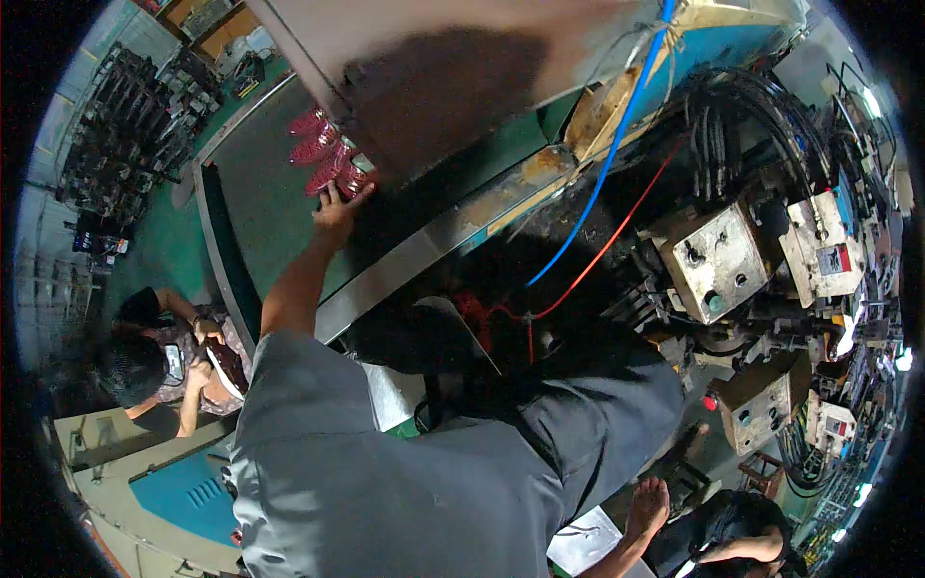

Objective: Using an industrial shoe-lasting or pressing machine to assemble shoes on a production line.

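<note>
Several glossy red openwork shoes (323,149) lie side by side on a dark green conveyor belt (279,241), partly under the edge of a large brown metal hood. My left hand (337,207) reaches over the belt's near rail to the closest of them. Its thumb and fingers sit on either side of that shoe's heel end. Off to the right, beyond my grey sleeve, my right hand (689,445) shows only as a small dark patch in shadow. Its fingers cannot be made out.
A metal rail (385,284) edges the belt. Blue hose (617,144) and a red cable (607,250) hang right of the hood. Control boxes (715,260) and hoses crowd the right. One co-worker (183,356) sits at left, another (737,530) at lower right.
</note>
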`<move>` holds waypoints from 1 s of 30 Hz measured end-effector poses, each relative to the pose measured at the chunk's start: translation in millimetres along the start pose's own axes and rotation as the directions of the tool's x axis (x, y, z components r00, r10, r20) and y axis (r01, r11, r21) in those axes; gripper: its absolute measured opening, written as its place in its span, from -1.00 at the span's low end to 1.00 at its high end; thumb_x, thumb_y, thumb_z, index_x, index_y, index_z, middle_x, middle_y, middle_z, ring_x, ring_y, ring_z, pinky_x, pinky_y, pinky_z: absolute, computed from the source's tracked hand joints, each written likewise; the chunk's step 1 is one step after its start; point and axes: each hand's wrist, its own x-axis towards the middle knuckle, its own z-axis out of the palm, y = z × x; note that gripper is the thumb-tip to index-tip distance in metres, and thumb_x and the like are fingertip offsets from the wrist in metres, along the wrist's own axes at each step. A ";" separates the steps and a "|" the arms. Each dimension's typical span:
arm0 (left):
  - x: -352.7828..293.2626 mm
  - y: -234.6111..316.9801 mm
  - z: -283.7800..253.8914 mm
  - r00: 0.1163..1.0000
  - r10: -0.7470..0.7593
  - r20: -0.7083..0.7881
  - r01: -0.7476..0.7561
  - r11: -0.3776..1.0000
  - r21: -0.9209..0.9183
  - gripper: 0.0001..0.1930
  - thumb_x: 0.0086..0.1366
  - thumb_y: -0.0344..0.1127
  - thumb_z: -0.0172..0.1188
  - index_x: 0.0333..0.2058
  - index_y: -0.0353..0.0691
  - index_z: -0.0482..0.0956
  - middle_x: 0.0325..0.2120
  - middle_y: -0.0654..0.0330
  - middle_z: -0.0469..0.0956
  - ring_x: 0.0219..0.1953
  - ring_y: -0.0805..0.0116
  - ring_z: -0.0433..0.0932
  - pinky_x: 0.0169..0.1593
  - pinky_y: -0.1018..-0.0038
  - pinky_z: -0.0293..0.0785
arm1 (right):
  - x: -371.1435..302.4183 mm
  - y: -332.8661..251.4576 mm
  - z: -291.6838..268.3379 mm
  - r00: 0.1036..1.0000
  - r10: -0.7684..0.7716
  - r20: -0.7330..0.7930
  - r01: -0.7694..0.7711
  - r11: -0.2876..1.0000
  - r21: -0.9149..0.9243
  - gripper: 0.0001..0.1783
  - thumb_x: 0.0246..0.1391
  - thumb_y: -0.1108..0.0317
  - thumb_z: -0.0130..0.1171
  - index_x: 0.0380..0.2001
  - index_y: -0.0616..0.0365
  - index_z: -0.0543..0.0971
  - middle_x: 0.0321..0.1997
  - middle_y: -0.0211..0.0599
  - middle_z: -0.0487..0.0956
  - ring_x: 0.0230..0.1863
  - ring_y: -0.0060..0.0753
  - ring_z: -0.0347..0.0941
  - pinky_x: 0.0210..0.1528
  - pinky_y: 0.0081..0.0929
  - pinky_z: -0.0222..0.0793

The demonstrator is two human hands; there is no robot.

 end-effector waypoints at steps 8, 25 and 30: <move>155.0 -126.4 31.2 0.997 0.010 -0.076 -0.040 0.914 -0.405 -0.58 0.52 -0.23 0.22 0.30 0.24 0.62 0.04 0.14 0.69 0.01 0.17 0.68 -0.08 0.20 0.68 | -43.9 -4.6 -25.4 0.970 -0.136 -0.202 0.076 0.957 -0.280 -0.55 0.47 0.19 0.21 0.22 0.32 0.59 0.00 -0.21 0.63 -0.02 -0.25 0.58 0.19 -0.27 0.59; -251.7 515.1 -234.2 -0.089 0.996 0.026 -0.674 -0.041 -0.737 -0.59 0.58 -0.34 0.19 0.32 -0.30 0.58 0.10 -0.13 0.72 0.12 0.02 0.74 0.21 0.29 0.60 | -617.5 463.7 124.1 0.373 0.687 -0.624 -0.456 0.721 0.521 -0.66 0.27 0.34 0.34 0.05 0.29 0.68 -0.19 -0.06 0.74 -0.32 0.01 0.71 -0.32 -0.02 0.66; -347.2 567.4 -297.7 -0.471 0.875 0.114 -0.783 -0.355 -0.512 -0.59 0.49 -0.41 0.24 0.26 -0.34 0.62 0.04 -0.17 0.69 0.11 -0.11 0.70 0.19 0.23 0.59 | -470.1 502.5 233.5 0.245 0.297 -0.923 -0.774 0.633 -0.002 0.34 0.00 -0.07 0.61 0.61 0.36 0.05 0.60 0.26 0.31 0.60 0.36 0.22 0.60 -0.01 0.24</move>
